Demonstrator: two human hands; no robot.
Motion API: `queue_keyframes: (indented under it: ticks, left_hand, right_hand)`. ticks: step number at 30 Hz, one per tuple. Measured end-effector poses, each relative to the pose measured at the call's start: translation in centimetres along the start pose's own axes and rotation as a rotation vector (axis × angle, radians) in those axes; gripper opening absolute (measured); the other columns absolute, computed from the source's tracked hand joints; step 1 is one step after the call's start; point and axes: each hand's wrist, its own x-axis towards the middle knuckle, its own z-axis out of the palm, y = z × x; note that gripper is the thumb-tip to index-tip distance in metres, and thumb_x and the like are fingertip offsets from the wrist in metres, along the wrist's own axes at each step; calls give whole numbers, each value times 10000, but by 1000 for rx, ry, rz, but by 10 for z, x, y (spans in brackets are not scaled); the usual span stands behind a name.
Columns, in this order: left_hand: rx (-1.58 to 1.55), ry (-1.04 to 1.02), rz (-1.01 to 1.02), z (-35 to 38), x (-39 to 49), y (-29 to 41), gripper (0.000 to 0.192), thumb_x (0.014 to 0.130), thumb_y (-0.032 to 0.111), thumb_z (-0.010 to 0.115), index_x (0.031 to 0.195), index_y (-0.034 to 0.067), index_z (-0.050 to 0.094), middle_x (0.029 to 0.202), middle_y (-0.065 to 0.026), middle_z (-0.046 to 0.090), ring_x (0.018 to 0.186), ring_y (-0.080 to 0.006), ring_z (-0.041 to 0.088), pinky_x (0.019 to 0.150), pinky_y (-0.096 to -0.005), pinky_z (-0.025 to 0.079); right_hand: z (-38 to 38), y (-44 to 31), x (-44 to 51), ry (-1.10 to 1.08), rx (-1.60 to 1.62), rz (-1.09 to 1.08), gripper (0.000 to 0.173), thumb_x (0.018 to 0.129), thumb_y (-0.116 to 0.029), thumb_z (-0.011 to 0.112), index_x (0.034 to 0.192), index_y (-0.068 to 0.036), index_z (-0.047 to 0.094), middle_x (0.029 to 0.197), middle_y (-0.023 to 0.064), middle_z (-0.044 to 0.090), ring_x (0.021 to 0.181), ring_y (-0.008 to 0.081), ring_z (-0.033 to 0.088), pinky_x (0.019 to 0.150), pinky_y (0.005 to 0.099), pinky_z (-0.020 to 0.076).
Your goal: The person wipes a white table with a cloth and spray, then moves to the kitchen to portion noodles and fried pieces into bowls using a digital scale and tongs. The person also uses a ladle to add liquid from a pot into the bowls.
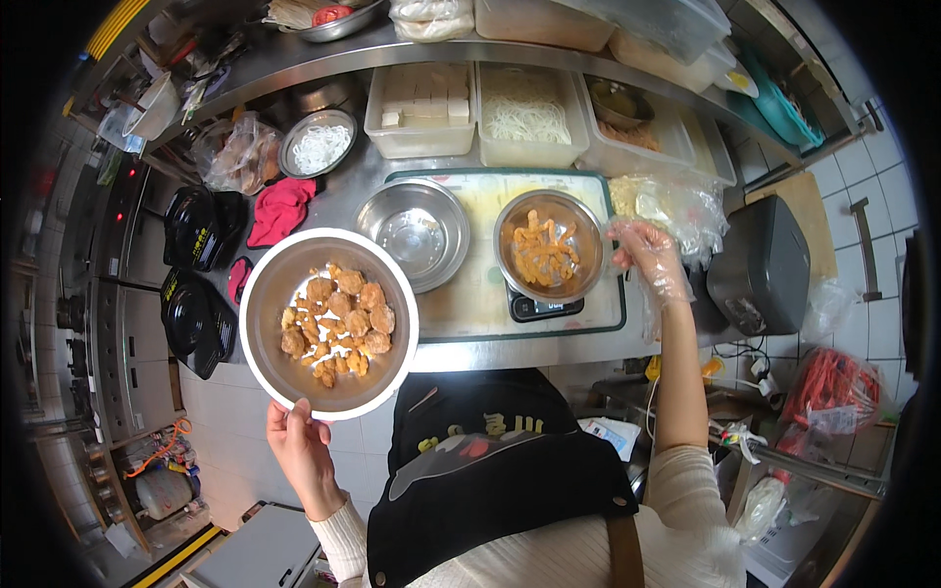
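Observation:
My left hand (300,445) grips the near rim of a large white-rimmed metal bowl (257,323), which holds browned balls (349,282) and small fried pieces (342,364). My right hand (648,257), in a clear plastic glove, is at the right edge of a steel bowl (507,272) of fried strips (545,248); whether its fingers touch the rim I cannot tell. That bowl sits on a black digital kitchen scale (544,309), on a green-edged cutting board (470,316). Left of it stands another steel bowl (412,235) with a few crumbs.
Behind stand plastic tubs of tofu (425,95) and white noodles (526,117), and a steel bowl of white strips (320,147). Red cloth (281,212) and black containers (195,316) lie left. A grey bin-like container (761,268) is right. A steel shelf (441,51) spans above.

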Motion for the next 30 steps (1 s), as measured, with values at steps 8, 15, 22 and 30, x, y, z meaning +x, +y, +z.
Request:
queue_keyframes:
  ticks: [8,15,22,30]
  left_hand:
    - [-54,-82,15,3,12,0,26,880,24,577,887,26,552,724,-40,604,490,-82,540,368,-166,368]
    - [17,-105,-20,13,14,1,51,885,43,583,892,68,539,743,5,582,515,-34,484,382,-154,341]
    - [27,-53,-58,15,11,-2,132,872,30,574,1002,21,549,785,-10,583,514,-52,502,372,-168,355]
    - [65,-204,-82,13,56,-24,290,825,57,585,1104,-3,535,839,-34,592,599,-98,556,430,-188,446]
  right_hand:
    - [18,8,5,-51,-76,-8,119,898,-134,608,959,-53,670,864,39,696,588,40,568,536,187,463]
    - [90,57,25,-202,-526,-12,159,854,-156,564,844,-44,676,782,125,678,682,229,639,655,343,509]
    - [76,7,31,-221,-734,-157,271,885,-277,521,925,-36,639,864,211,656,783,363,626,716,433,496]
    - [-55,-254,51,317,-168,-829,97,904,-104,605,894,-15,641,745,1,619,645,65,560,601,221,469]
